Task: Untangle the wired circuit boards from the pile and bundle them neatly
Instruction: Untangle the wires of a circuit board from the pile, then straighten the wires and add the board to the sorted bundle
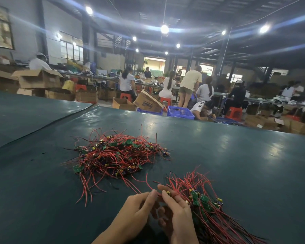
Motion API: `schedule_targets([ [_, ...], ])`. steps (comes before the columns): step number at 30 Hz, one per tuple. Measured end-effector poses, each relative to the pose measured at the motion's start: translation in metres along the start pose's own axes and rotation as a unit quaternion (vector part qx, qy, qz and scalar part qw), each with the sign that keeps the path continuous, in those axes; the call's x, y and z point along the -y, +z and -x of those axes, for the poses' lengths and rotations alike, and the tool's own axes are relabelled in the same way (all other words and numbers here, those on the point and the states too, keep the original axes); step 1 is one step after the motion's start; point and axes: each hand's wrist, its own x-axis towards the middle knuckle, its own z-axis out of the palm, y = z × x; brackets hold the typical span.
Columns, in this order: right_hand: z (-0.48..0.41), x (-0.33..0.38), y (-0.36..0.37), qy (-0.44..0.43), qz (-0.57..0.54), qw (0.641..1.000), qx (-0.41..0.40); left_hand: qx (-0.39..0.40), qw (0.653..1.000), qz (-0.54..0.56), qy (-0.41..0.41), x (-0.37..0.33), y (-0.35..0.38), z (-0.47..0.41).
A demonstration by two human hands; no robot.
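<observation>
A broad desk [218, 155] covered in dark green, glossy, slightly wrinkled sheeting fills the lower view, with one seam running diagonally at its left. Beyond its far edge stand brown cardboard boxes [39, 78] with open flaps and a blue plastic lattice crate [180, 112]. Near the middle of the desk lies one loose pile of wired circuit boards [116, 155]. Its thin, springy red wires and a few black ones are knotted around small flat green rectangular boards with tiny yellow and blue parts, too tangled to count. Closer to the person, at the right, lies one sorted bundle of wired circuit boards [206, 205], its red wires roughly parallel and its green boards gathered about midway along. Two bare hands meet at the bundle's left edge. The right hand [178, 213] curls its fingers into the bundle, gripping its wires. The left hand [137, 213], just beside it, is curled too, with thumb and forefinger pinching a single red wire [147, 182] that trails toward the pile.
</observation>
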Motion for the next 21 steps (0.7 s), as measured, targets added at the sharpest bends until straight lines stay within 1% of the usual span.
schedule_targets([
  [2,0.0005,-0.0003,0.0022,-0.001,0.007,1.0,0.024,-0.003,0.998,0.058,-0.025,0.0,0.0027,-0.0014],
  [4,0.0014,0.0011,0.0042,-0.008,0.016,0.999,0.028,-0.012,0.995,0.098,-0.012,-0.0032,0.0036,-0.0025],
  [6,0.0022,0.0027,0.006,-0.026,0.034,0.999,0.02,-0.038,0.989,0.143,-0.012,-0.0069,0.0034,-0.0038],
  [8,0.0022,0.0022,0.0051,-0.045,0.074,0.996,-0.011,-0.072,0.984,0.161,-0.015,-0.0088,0.003,-0.0041],
  [10,0.0004,0.0003,0.0018,-0.047,0.108,0.992,-0.052,-0.102,0.983,0.153,-0.018,-0.0071,0.004,-0.0042],
  [13,-0.0009,-0.0005,0.0022,-0.053,0.158,0.982,-0.086,-0.119,0.98,0.156,-0.019,-0.0045,0.004,-0.0049],
  [16,-0.0005,-0.0022,0.0044,-0.052,0.194,0.975,-0.09,-0.114,0.98,0.16,-0.026,-0.003,0.0021,-0.0065],
  [18,0.0001,-0.0028,0.0054,-0.042,0.213,0.973,-0.074,-0.101,0.983,0.149,-0.045,-0.0026,0.0015,-0.0067],
  [19,0.002,-0.0017,0.0067,-0.04,0.223,0.972,-0.063,-0.088,0.984,0.139,-0.062,-0.0026,0.001,-0.0066],
  [21,0.0058,0.0005,0.009,-0.046,0.216,0.974,-0.056,-0.037,0.986,0.14,-0.086,-0.002,0.0005,-0.006],
])
